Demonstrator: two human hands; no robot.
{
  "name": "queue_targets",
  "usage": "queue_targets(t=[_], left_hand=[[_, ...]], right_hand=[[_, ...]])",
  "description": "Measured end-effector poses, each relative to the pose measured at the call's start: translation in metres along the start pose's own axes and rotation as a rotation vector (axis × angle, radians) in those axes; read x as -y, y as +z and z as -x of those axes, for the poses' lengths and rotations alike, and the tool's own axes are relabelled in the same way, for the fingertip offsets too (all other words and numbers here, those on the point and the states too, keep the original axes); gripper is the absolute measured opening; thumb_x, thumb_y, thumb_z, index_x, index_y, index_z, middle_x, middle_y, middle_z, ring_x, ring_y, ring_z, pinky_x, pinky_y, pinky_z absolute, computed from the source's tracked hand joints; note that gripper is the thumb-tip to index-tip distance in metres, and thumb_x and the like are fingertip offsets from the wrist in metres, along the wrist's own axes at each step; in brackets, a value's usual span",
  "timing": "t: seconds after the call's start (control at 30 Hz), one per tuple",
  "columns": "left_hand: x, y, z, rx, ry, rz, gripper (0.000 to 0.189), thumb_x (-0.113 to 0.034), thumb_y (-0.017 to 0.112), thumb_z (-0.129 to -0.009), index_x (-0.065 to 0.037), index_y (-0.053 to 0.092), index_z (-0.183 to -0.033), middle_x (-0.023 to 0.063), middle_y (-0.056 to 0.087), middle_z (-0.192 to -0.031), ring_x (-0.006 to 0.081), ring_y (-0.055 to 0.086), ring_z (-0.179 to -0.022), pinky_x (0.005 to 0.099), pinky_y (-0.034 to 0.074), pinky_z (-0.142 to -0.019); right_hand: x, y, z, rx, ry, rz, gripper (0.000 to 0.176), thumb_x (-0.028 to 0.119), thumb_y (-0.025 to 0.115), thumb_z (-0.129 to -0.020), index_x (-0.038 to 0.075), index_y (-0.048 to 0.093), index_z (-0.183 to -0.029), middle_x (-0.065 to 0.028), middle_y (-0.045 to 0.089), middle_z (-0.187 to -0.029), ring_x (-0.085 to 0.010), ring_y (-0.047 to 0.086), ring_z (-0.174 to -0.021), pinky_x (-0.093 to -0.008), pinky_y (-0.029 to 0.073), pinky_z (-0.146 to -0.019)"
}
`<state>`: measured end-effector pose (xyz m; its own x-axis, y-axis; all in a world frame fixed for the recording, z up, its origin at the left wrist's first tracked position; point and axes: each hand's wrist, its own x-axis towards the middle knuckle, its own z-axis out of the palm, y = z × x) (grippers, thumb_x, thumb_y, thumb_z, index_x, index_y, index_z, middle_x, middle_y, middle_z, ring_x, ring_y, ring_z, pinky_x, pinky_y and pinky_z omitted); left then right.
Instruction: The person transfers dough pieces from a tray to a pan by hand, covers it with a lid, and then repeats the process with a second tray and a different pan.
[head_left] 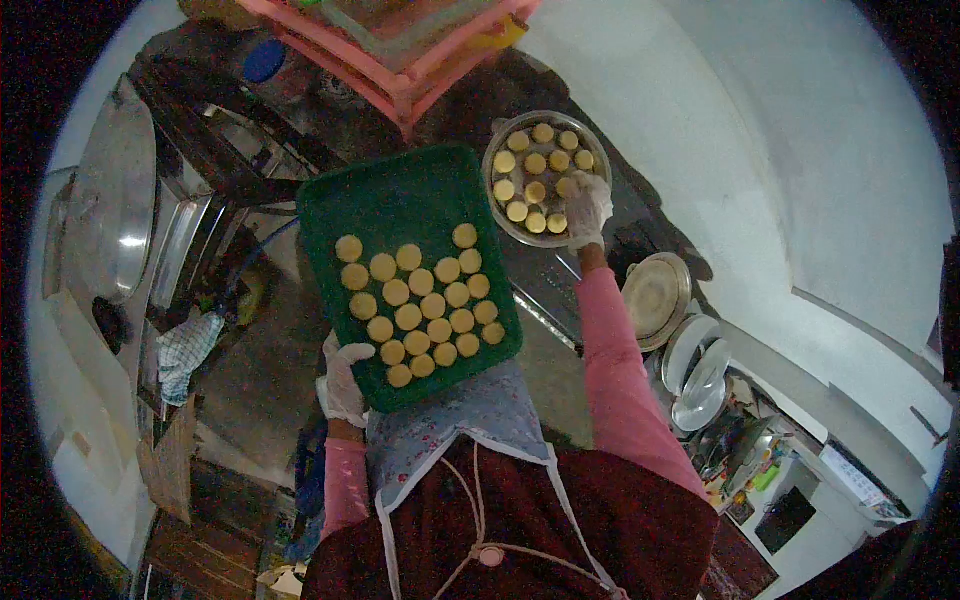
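A green tray (400,190) is held in front of my body, bearing many flat round pale dough pieces (421,283) in its middle and near part. My left hand (343,385), in a clear glove, grips the tray's lower left edge with the thumb over the rim. To the right of the tray sits a round metal pan (489,170) with more round pieces (536,163) spaced over its bottom. Also gloved, my right hand (588,208) is at the pan's right side, its fingers bent down at a round piece (567,187) and partly covering it.
A pink plastic rack (405,85) stands beyond the tray. Stacked round pans (657,298) and metal lids (700,385) lie along the wall at right. On the left are a large metal basin (118,200), a checked cloth (188,355) and a blue-lidded jar (265,62).
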<state>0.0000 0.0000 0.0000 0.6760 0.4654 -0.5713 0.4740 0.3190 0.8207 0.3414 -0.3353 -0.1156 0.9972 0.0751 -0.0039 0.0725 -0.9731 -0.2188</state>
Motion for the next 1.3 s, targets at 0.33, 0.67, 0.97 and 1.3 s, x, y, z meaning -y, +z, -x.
queue_targets(t=[0.33,0.67,0.97,1.3], left_hand=[[-0.042,0.008,-0.004,0.026,-0.278,0.328,0.065,-0.01,0.063,-0.068,-0.001,0.044,-0.13,0.0107,0.055,-0.121,0.0246,0.057,-0.107,0.0352,0.049,-0.093],[-0.018,0.001,-0.001,-0.053,-0.277,0.287,0.053,-0.011,0.06,-0.072,-0.004,0.049,-0.123,0.0075,0.057,-0.117,0.0236,0.056,-0.107,0.0354,0.044,-0.097],[-0.018,0.002,-0.002,-0.028,-0.201,0.17,0.05,-0.01,0.059,-0.071,-0.003,0.053,-0.12,0.0079,0.06,-0.113,0.0238,0.059,-0.104,0.0363,0.046,-0.095],[-0.001,-0.003,-0.001,-0.056,-0.082,-0.012,0.033,-0.035,0.047,-0.09,-0.01,0.065,-0.079,0.0079,0.058,-0.109,0.0224,0.056,-0.104,0.0402,0.026,-0.113]], right_hand=[[0.028,0.003,-0.005,-0.216,-0.127,-0.232,0.03,0.029,0.069,-0.08,0.012,0.068,-0.105,-0.0135,0.063,-0.096,-0.0349,0.06,-0.095,-0.0472,0.049,-0.079],[0.045,0.006,-0.038,0.054,-0.156,0.218,0.014,0.021,0.062,-0.081,0.011,0.063,-0.091,-0.0097,0.063,-0.089,-0.0314,0.061,-0.088,-0.045,0.048,-0.071],[0.03,0.039,-0.033,-0.127,-0.328,-0.096,0.023,0.024,0.066,-0.077,0.009,0.067,-0.094,-0.012,0.065,-0.09,-0.0336,0.061,-0.086,-0.0448,0.048,-0.074],[0.032,0.01,0.005,0.062,-0.064,-0.347,0.027,0.028,0.071,-0.076,0.009,0.071,-0.096,-0.0122,0.067,-0.09,-0.0326,0.064,-0.088,-0.0425,0.051,-0.074]])
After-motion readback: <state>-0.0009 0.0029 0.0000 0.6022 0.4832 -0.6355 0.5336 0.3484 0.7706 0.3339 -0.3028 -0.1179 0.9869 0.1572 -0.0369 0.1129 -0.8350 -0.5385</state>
